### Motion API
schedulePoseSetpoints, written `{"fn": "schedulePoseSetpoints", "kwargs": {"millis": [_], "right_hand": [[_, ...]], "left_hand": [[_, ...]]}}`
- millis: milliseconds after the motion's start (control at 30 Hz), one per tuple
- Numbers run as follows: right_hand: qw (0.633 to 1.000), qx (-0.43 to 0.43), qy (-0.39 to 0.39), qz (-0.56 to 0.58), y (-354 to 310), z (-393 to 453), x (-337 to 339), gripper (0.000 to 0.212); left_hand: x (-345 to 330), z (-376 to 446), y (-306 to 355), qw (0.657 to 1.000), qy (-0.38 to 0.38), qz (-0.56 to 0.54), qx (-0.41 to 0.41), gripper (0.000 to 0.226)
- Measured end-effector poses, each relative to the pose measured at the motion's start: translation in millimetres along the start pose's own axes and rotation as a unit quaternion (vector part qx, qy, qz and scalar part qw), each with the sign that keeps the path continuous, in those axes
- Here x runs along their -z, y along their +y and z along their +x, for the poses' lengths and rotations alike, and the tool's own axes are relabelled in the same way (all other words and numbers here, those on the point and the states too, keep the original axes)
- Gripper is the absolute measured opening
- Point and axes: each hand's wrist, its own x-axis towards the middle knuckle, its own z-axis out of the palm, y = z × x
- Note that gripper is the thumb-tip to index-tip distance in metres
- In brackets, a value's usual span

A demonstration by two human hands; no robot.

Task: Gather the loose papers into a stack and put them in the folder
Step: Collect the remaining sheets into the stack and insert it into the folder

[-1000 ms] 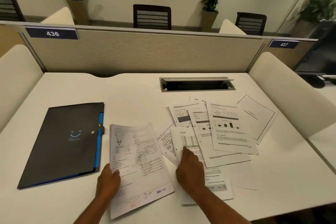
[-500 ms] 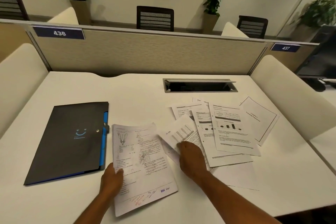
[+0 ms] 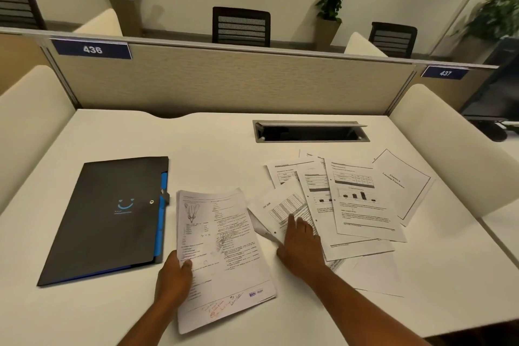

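A closed black folder (image 3: 112, 219) with a blue edge lies at the left of the white desk (image 3: 196, 143). My left hand (image 3: 173, 278) grips the left edge of a small stack of printed sheets (image 3: 222, 247) just right of the folder. My right hand (image 3: 302, 247) lies flat, fingers straight, on a sheet with a table (image 3: 283, 205). Several loose papers (image 3: 359, 199) are fanned out to the right, overlapping each other.
A grey cable slot (image 3: 309, 132) is set into the desk behind the papers. A beige partition (image 3: 238, 84) closes off the back, and cream side panels (image 3: 449, 143) flank the desk. A dark monitor (image 3: 500, 87) stands at far right.
My right hand has slid the table sheet leftward and rotated it, away from the fanned papers toward the held stack. My left hand still holds the stack in place.
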Motion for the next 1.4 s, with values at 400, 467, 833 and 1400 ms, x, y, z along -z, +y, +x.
{"fn": "schedulePoseSetpoints", "kwargs": {"millis": [400, 467, 833, 1400], "right_hand": [[0.983, -0.059, 0.106, 0.139, 15.2, 14.0, 40.0, 0.043], [0.967, -0.089, 0.112, 0.21, 23.2, 16.8, 47.0, 0.046], [0.891, -0.009, -0.032, 0.453, -45.5, -10.7, 64.8, 0.058], [0.963, 0.031, 0.084, 0.255, -49.3, -2.4, 4.7, 0.065]], "left_hand": [[4.9, -1.8, 1.3, 0.999, -0.013, -0.021, 0.023, 0.036], [4.5, -3.0, 2.1, 0.999, -0.016, -0.028, 0.023, 0.036], [-15.5, -18.6, 17.1, 0.995, -0.068, -0.071, 0.02, 0.032], [-16.4, -19.8, 22.3, 0.987, -0.073, -0.139, 0.042, 0.042]]}}
